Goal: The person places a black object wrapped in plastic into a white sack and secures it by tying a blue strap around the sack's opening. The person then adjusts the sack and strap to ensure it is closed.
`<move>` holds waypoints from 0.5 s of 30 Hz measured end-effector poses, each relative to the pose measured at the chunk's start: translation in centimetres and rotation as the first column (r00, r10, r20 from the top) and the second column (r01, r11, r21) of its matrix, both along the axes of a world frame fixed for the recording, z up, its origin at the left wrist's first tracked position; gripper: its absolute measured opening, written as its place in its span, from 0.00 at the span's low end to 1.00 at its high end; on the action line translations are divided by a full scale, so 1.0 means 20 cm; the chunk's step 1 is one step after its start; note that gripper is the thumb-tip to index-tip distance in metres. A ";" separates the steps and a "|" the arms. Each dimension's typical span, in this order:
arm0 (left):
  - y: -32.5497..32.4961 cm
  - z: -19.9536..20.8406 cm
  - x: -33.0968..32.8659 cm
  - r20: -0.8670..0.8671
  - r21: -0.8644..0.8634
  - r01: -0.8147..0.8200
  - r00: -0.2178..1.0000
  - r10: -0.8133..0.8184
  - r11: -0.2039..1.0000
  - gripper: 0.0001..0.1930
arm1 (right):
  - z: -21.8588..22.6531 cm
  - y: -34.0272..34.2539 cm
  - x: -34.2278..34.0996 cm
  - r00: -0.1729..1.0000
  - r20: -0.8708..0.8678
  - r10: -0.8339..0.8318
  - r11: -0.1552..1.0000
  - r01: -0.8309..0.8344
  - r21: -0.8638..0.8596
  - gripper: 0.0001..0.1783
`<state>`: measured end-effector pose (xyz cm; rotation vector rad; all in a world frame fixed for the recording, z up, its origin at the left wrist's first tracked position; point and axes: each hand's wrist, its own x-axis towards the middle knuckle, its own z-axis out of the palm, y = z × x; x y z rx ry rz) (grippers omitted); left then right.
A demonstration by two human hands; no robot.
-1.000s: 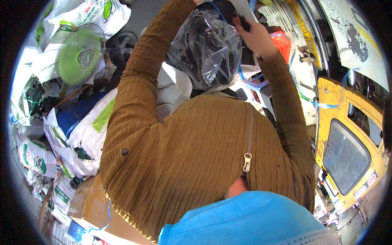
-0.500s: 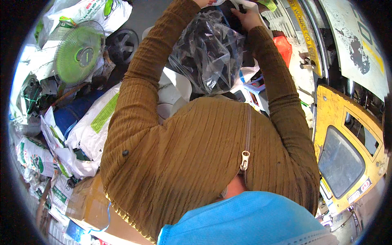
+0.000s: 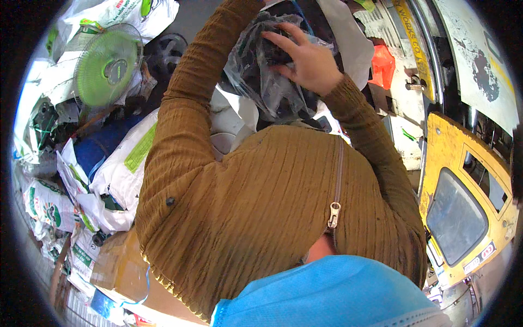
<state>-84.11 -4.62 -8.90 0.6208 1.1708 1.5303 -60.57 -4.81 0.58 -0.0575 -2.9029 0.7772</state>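
A crumpled clear plastic bag (image 3: 256, 71) with dark contents lies in front of my chest, inside or against a white sack (image 3: 351, 46). My right hand (image 3: 310, 62) is over the bag's right side, its fingers spread and pointing left, the tips at the plastic. It grips nothing that I can see. My left arm (image 3: 199, 82) stretches up past the bag's left side. Only a sliver of my left hand (image 3: 268, 2) shows at the top edge, so its fingers and anything they hold are hidden.
To the left stand a green fan (image 3: 109, 71), a dark wheel-like part (image 3: 169, 52) and white sacks (image 3: 128, 169). A cardboard box (image 3: 122, 261) is at lower left. On the right are an orange-red piece (image 3: 382, 66) and a yellow panel with a window (image 3: 463, 191).
My right hand has left the white sack's edge and come down and left onto the clear bag, fingers spreading. The sack's edge now hangs loose to its right.
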 end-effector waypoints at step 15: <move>0.04 -0.06 -0.21 -0.029 -0.085 0.231 0.972 -0.235 0.969 0.14 | -0.11 0.10 -0.27 0.983 -0.112 0.144 0.989 -0.148 -0.029 0.27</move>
